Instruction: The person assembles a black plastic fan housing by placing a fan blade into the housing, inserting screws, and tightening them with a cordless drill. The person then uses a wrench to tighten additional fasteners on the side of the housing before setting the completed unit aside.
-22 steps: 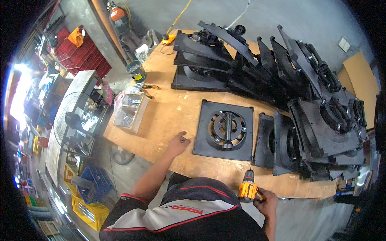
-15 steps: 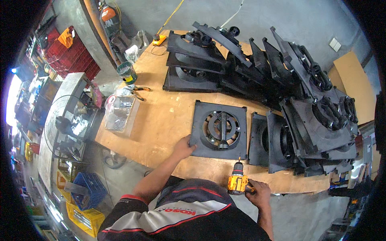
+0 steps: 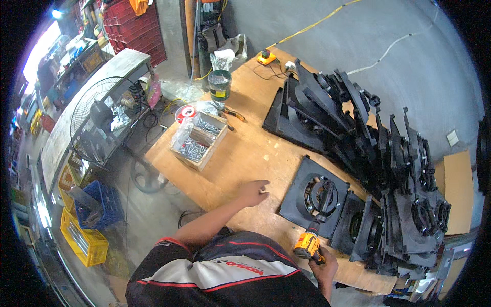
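Note:
My right hand (image 3: 324, 265) grips the handle of a yellow and black cordless drill (image 3: 308, 242). The drill's nose reaches over the near edge of a square black plastic panel (image 3: 295, 193) lying on the wooden table. That panel has a round opening with a ring and a bar-shaped black part (image 3: 323, 197) across it. Whether the drill's bit touches anything cannot be made out. My left hand (image 3: 254, 193) is over the tabletop left of the panel, apart from it, fingers stretched toward the right and holding nothing. Further left, a divided wooden box (image 3: 222, 134) contains many silver screws.
Stacked black panels (image 3: 353, 138) crowd the table's back and right. Pliers (image 3: 234, 115), a dark green tub (image 3: 220, 86) and a yellow-black charger (image 3: 266, 57) stand toward the far left. Beyond the left edge are a black fan (image 3: 102, 115), a blue crate (image 3: 97, 204) and a yellow crate (image 3: 84, 239).
My view has turned left, showing the screws in the box. My left hand has let go of the panel's edge and moved off it. The drill now overlaps the panel's near edge.

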`<action>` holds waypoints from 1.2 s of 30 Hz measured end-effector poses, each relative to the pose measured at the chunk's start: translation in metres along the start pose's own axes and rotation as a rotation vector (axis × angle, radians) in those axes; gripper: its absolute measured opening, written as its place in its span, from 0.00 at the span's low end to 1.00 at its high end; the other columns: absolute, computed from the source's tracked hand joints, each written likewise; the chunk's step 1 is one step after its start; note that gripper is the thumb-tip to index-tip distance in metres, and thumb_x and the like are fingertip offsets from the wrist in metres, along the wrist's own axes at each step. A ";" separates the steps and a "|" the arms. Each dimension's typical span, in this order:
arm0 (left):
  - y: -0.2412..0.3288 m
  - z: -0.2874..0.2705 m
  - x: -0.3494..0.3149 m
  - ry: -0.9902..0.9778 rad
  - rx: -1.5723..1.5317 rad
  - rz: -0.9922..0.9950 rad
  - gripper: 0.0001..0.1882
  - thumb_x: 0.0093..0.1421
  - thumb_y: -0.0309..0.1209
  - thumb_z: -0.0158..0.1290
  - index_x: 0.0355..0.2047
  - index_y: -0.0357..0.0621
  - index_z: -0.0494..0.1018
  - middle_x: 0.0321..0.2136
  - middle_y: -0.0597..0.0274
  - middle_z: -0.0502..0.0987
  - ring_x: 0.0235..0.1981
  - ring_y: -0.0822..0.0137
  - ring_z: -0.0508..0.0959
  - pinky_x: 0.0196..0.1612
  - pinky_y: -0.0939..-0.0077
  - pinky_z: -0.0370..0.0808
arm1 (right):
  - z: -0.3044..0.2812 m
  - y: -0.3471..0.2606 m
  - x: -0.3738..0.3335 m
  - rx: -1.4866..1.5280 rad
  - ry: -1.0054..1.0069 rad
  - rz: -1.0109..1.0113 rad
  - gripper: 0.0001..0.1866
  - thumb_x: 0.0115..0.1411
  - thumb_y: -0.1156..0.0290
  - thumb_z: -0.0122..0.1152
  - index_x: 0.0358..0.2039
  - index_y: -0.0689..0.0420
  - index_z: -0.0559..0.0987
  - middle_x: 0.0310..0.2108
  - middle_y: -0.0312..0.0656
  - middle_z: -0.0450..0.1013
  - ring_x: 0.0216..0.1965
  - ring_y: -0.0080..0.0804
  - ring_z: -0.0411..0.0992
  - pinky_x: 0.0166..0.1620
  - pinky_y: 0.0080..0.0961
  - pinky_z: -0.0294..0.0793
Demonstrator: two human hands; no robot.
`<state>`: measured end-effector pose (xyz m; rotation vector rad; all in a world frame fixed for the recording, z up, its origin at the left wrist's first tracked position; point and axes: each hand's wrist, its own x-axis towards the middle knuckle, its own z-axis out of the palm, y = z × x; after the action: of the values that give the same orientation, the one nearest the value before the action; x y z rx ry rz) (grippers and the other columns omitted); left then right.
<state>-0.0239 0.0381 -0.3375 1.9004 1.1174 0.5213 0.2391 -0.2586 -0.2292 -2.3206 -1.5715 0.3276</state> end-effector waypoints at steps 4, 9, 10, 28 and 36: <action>-0.053 -0.085 -0.043 0.358 -0.003 -0.062 0.19 0.57 0.34 0.56 0.48 0.42 0.76 0.37 0.51 0.81 0.36 0.53 0.82 0.43 0.64 0.78 | -0.015 -0.045 0.004 -0.033 -0.049 0.133 0.30 0.37 0.64 0.73 0.46 0.53 0.80 0.36 0.49 0.80 0.38 0.50 0.78 0.43 0.41 0.78; -0.100 -0.169 -0.089 0.664 0.009 -0.062 0.17 0.54 0.28 0.59 0.44 0.38 0.76 0.40 0.49 0.78 0.43 0.50 0.79 0.49 0.62 0.75 | -0.039 -0.100 0.025 -0.155 -0.132 0.226 0.29 0.37 0.61 0.73 0.45 0.50 0.81 0.36 0.49 0.80 0.38 0.49 0.79 0.43 0.41 0.78; -0.109 -0.178 -0.091 0.707 0.044 -0.074 0.18 0.53 0.28 0.59 0.45 0.38 0.75 0.42 0.48 0.78 0.46 0.50 0.78 0.51 0.61 0.74 | -0.043 -0.101 0.030 -0.193 -0.167 0.232 0.29 0.37 0.60 0.73 0.44 0.51 0.81 0.36 0.49 0.80 0.38 0.49 0.79 0.42 0.41 0.78; -0.200 -0.190 -0.067 0.840 -0.013 -0.135 0.42 0.53 0.38 0.60 0.64 0.35 0.54 0.57 0.39 0.64 0.58 0.42 0.67 0.62 0.52 0.61 | -0.175 -0.139 0.133 -0.036 -0.503 0.323 0.33 0.34 0.67 0.79 0.46 0.57 0.82 0.35 0.42 0.82 0.33 0.27 0.79 0.39 0.26 0.79; -0.209 -0.189 -0.068 0.860 0.053 -0.110 0.40 0.55 0.42 0.60 0.63 0.36 0.58 0.59 0.38 0.64 0.59 0.41 0.66 0.62 0.52 0.62 | -0.040 -0.257 0.248 0.064 -0.165 -0.157 0.29 0.41 0.71 0.73 0.49 0.59 0.80 0.41 0.48 0.80 0.44 0.37 0.79 0.50 0.30 0.74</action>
<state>-0.2956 0.1166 -0.4021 1.6564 1.7636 1.3244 0.1251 0.0550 -0.0961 -2.1533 -1.7802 0.5344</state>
